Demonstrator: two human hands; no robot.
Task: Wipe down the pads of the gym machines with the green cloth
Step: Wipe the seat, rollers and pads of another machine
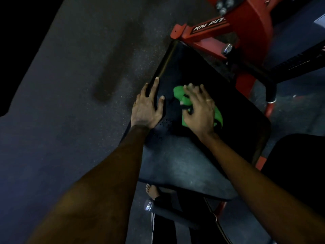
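Wiping is in hand on one black pad (177, 164) of a red-framed machine (246, 22), which stands on a dark speckled floor (70, 85). The green cloth (178, 93) lies bunched on the pad's far half, roughly midway between its left and right edges, and shows on both sides of the right grip (198, 110). That grip bears down on the cloth with its fingers spread and bent over it and its thumb drawn in against the nearer fold, so it is judged to be clutching the cloth rather than lying flat on it. The left grip (146, 110) holds nothing: its fingers lie straight along the pad's left edge and its thumb rests on the top face, apparently steadying the pad. Small wet specks (164, 122) show on the pad just beside the left wrist, between the two grips. The near half looks dull and greyish, though whether it has been wiped cannot be told. In this inspector's judgement, the next move calls for steady downward pressure while the cloth is drawn toward the near edge, through the specks, and out to each corner. A further dark cushion (299, 173) at the right may be another pad awaiting attention.
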